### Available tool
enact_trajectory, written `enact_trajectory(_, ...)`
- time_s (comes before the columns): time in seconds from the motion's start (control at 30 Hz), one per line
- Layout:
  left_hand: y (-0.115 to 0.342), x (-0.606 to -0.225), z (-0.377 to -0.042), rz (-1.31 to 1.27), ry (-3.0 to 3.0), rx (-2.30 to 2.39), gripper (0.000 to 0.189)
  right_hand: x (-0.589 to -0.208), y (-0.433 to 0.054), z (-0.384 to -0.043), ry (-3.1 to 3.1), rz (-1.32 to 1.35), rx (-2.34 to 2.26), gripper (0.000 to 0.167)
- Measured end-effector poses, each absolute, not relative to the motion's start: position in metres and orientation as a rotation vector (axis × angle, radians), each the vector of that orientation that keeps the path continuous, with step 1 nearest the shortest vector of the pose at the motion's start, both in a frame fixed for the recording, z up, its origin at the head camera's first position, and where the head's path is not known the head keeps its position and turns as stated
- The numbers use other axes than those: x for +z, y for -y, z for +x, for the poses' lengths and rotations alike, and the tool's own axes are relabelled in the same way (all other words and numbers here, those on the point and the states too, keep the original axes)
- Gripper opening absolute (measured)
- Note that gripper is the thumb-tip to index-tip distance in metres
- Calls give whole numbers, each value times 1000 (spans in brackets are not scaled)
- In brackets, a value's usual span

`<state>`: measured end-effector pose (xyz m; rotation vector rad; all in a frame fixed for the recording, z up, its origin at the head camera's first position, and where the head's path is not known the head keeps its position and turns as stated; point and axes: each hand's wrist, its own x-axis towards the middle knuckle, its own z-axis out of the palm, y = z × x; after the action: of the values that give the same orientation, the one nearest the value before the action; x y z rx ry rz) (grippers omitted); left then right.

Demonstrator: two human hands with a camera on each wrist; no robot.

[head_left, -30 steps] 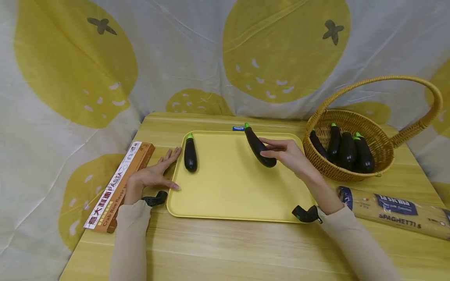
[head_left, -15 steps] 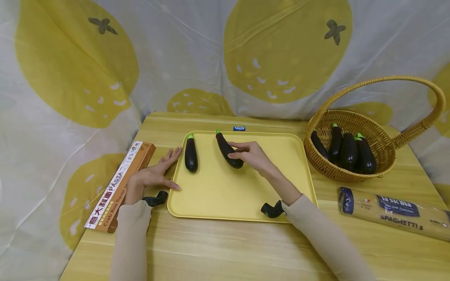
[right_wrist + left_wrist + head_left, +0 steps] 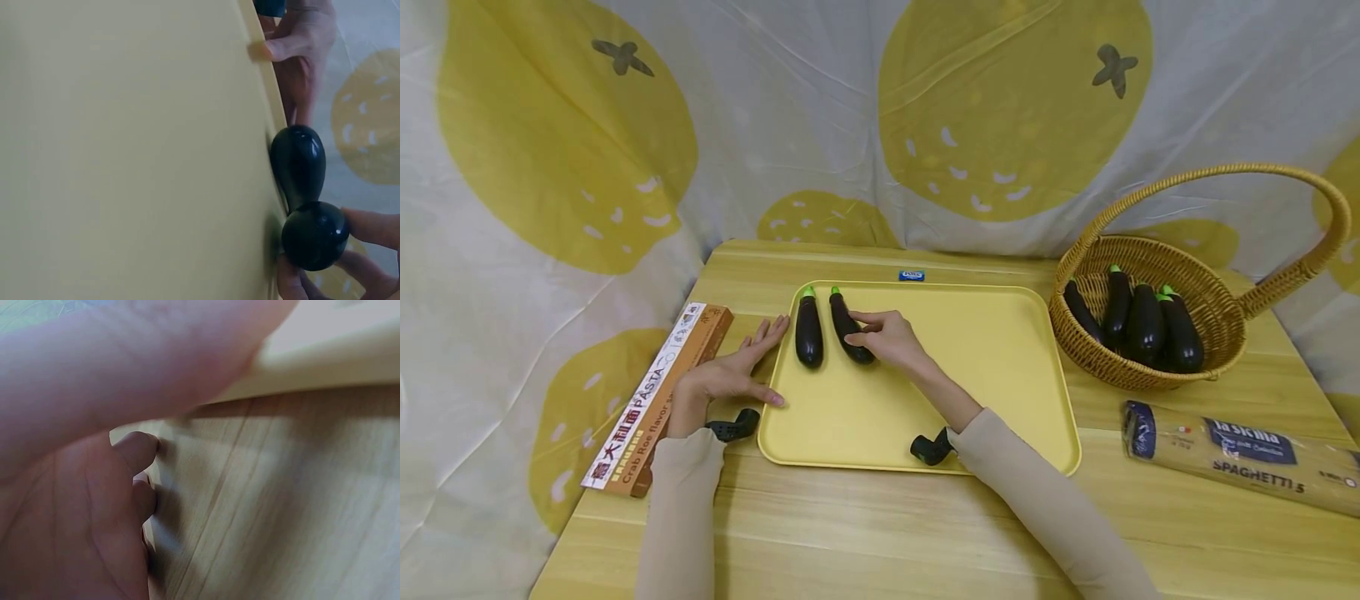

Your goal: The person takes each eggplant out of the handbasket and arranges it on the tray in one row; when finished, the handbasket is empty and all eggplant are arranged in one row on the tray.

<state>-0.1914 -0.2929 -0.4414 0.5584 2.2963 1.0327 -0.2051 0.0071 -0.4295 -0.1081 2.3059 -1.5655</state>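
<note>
My right hand (image 3: 891, 340) pinches a dark eggplant (image 3: 844, 321) with a green stem between thumb and fingers, low over the left part of the yellow tray (image 3: 940, 400). In the right wrist view the rounded end of this held eggplant (image 3: 314, 235) faces the camera. A second eggplant (image 3: 808, 333) lies on the tray just to its left, stem toward the back. My left hand (image 3: 730, 375) rests at the tray's left edge with fingers spread, thumb and fingertips at the rim. In the left wrist view its thumb (image 3: 125, 369) crosses in front, close to the rim.
A wicker basket (image 3: 1157, 379) with a tall handle holds several eggplants (image 3: 1145, 323) at the right. In front of it lies a spaghetti pack (image 3: 1240, 454). A pasta box (image 3: 658, 400) lies left of the tray. Behind the tray is a small blue packet (image 3: 912, 275).
My right hand has carried the eggplant leftward across the tray and lowered it beside the other eggplant. My left hand has stayed at the tray's left edge.
</note>
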Motion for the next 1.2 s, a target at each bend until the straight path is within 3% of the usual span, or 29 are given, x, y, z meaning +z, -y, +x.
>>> enact_trajectory(0.5,293,-443,-191,537,-2295,1027,135,-432,9,-210,-2374,-77,-1511,48)
enact_trajectory(1.2,292,-441,-191,571,-2286,1044,135,-429,-1,-209,-2416,-283,-1367,59)
